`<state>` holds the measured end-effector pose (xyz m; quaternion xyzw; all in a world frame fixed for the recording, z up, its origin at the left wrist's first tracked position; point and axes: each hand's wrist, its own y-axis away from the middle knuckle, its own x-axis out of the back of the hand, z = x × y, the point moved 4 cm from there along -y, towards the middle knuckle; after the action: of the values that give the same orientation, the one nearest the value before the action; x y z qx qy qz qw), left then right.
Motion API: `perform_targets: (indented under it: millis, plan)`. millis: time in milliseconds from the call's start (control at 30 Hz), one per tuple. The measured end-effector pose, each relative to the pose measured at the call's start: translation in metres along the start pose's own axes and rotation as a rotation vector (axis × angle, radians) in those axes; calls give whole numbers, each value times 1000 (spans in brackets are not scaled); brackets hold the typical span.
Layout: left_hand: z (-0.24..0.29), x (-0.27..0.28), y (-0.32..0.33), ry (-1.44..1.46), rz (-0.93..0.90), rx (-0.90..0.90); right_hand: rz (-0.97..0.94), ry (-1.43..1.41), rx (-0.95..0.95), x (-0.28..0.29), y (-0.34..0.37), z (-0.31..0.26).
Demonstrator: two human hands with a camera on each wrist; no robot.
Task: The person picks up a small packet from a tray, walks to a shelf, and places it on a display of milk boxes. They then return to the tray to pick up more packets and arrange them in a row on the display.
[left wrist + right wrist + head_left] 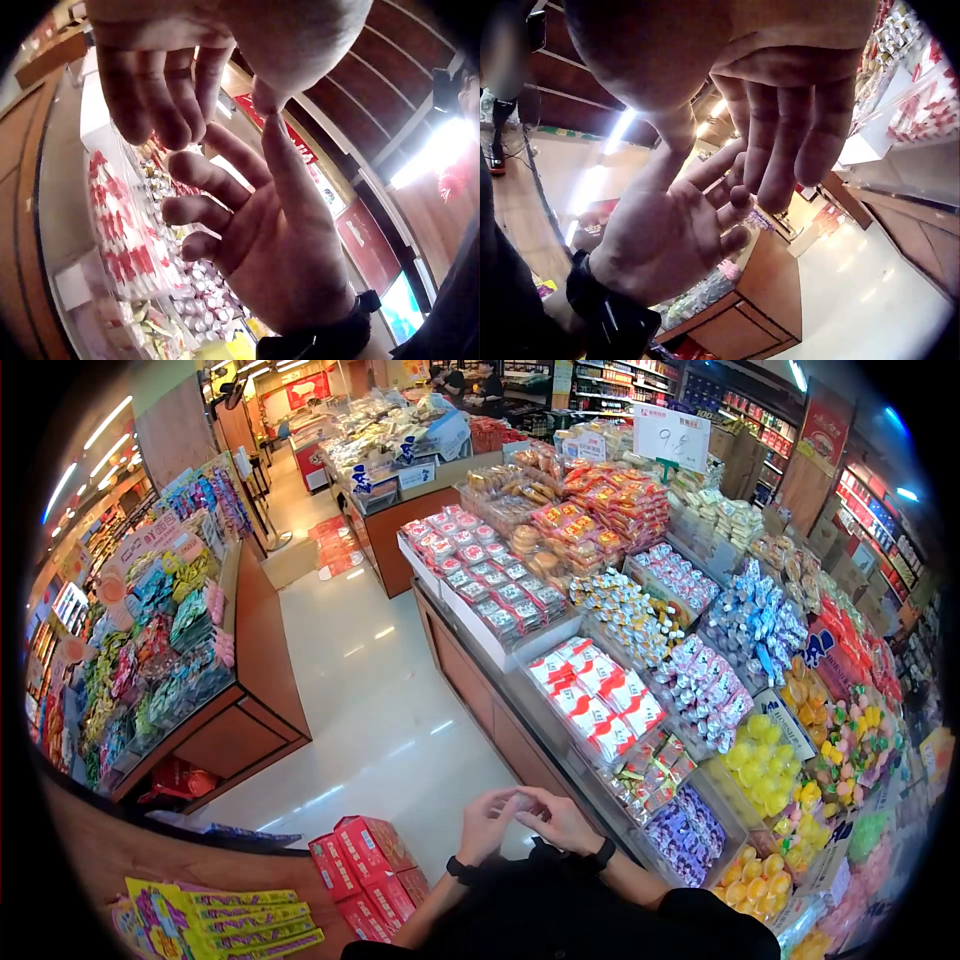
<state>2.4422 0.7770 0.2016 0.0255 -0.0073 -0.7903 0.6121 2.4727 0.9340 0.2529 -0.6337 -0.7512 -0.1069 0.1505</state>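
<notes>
In the head view my left hand (484,828) and right hand (562,822) meet in front of my body, fingertips together and palms facing. Nothing shows between them. The left wrist view has the left hand (169,86) above, its fingers loosely bent, and the right hand (281,236) below with thumb tips touching. From the right wrist, the right hand (784,112) is uppermost and the left hand (660,232) faces it. Nearest to the hands are packs of red-and-white wrapped sweets (597,698) and purple-wrapped candies (685,832) in trays on the counter.
A long wooden candy counter (480,695) runs along the right, with a price sign (672,438) above. Another candy stand (265,705) stands left across the pale aisle floor (370,690). Red boxes (370,870) and yellow candy packs (220,920) lie at the lower left.
</notes>
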Motion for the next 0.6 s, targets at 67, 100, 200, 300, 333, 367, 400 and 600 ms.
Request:
perform_targets:
  millis: [67,100,200,300,333,367,400,600]
  plan:
    - [-3,18,-16,-44,-9,-3,17,-1,-14,-6,-20,-6]
    - [-5,25,-21,-65,-20,4,11,13,-14,-9,-29,-8]
    - [-12,45,-36,-65,-55,55,-17,34,-76,-18,-51,-5]
    - [-22,56,-49,-16,-70,83,-12,45,-42,-21,-66,-2]
    - [-24,58,-53,-27,-71,88,-22,52,-53,-21,-71,0]
    - [-26,59,-58,-18,-74,101,-12,36,-52,-20,-76,5]
    - [-28,58,-64,-11,-72,110,-5,21,-47,-19,-82,11]
    - [-23,46,-113,-73,-96,121,270,-95,-122,21,-129,47]
